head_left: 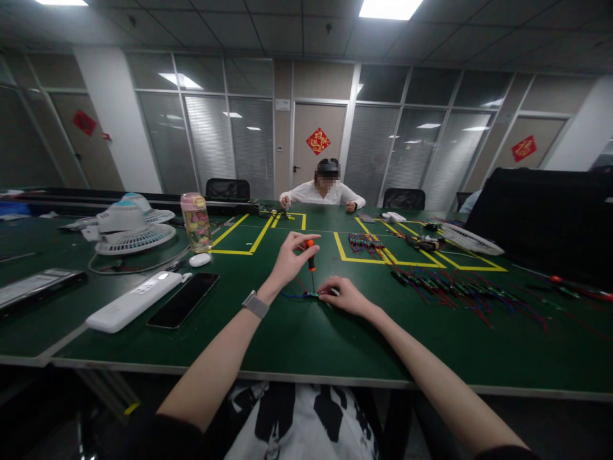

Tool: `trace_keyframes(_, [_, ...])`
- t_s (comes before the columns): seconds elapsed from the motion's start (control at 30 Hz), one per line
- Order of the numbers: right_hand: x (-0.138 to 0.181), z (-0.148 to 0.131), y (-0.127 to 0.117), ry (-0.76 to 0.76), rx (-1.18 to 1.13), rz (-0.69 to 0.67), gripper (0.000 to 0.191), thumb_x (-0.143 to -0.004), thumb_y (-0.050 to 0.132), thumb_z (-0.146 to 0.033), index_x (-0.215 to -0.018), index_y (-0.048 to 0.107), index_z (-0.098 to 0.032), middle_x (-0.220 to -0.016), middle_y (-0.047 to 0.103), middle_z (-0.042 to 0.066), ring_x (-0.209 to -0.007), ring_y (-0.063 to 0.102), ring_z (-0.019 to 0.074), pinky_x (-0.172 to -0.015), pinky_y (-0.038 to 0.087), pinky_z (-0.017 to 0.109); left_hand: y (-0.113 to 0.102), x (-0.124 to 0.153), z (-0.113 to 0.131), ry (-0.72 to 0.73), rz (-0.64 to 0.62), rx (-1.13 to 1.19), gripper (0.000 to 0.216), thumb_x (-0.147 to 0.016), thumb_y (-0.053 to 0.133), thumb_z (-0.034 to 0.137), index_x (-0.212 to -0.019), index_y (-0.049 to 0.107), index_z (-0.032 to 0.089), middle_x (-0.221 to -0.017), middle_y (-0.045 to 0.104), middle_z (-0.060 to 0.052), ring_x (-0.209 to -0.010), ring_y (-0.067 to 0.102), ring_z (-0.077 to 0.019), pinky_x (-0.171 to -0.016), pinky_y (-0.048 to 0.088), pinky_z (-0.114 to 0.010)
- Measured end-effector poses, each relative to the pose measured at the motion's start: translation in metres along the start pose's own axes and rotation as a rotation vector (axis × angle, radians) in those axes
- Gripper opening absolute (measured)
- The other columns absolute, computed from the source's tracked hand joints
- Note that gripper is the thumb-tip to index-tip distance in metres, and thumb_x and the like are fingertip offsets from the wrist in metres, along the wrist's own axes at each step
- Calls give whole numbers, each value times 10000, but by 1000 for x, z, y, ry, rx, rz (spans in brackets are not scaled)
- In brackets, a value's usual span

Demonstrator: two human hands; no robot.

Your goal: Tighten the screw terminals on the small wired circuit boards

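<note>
Screwdriver with an orange and black handle (311,262) stands tip-down at a small, thin green circuit board (312,295)

The small board lies on a big, flat, dark green bench (268,345). The bare left hand (288,260), with a grey watch (256,304) on its wrist, holds the screwdriver just above the board, with thumb and fingers closed around the handle. The metal tip goes down to the board, but it is too small to tell if it touches. The bare right hand (347,297) is bent low, with its fingertips at the right end of the board. I cannot tell how tightly they hold it. The two hands are apart from each other.

Thin blue wire (291,296) comes out to the left of the board. Farther left of the board are a flat black phone (184,300), a long white plastic bar (134,301) and a small, round white case (200,259). Right of the board, well apart from it, lies a long pile of green boards with red and blue wires (464,287). Far beyond the board, a person in a white top (347,193) sits across the bench.
</note>
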State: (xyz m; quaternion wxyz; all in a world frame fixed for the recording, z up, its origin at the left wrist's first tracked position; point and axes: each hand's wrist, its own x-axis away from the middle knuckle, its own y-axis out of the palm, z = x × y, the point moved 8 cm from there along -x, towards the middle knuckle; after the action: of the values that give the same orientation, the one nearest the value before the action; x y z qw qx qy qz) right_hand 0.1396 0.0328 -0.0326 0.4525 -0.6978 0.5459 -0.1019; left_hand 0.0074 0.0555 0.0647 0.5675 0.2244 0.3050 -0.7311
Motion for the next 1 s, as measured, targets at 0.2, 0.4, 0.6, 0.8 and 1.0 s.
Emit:
trace_keyframes(0.2, [0,2,1,-2,18,-6,163,-731,653,-243,-854,713,-154,-765,646,48,-710,572,155,-680,448,264,9,-1,-3,-26,-93,134,355,-846,492,288,-1171,582,177,-996,625,-63,-909,594,-160,-867,452,-316])
trace_keyframes(0.4, [0,0,1,-9,32,-3,164,-755,630,-268,-853,713,-165,-759,645,46,-707,566,156,-692,442,271,-3,1,6,68,51,-123,283,-818,549,304,-1068,653,223,-1048,551,-54,-997,534,-157,-927,402,-289])
trace_keyframes(0.6, [1,-3,-1,-27,19,15,163,-772,598,-238,-878,691,-156,-751,637,39,-694,558,147,-685,437,263,5,1,-1,1,-43,15,337,-837,517,284,-1152,595,193,-1013,587,-59,-889,580,-145,-812,466,-271])
trace_keyframes(0.8, [2,-5,-1,-36,5,20,145,-748,613,-206,-874,671,-161,-735,623,20,-676,547,137,-676,433,253,-1,1,2,51,23,-89,308,-851,485,274,-1126,618,233,-1053,546,-53,-992,541,-153,-862,439,-265])
trace_keyframes(1.0, [2,-3,-1,-45,11,13,137,-752,607,-204,-865,673,-163,-730,619,18,-681,543,136,-674,430,250,3,1,1,21,3,-24,317,-807,559,307,-1097,629,199,-975,589,-52,-849,587,-144,-784,472,-265])
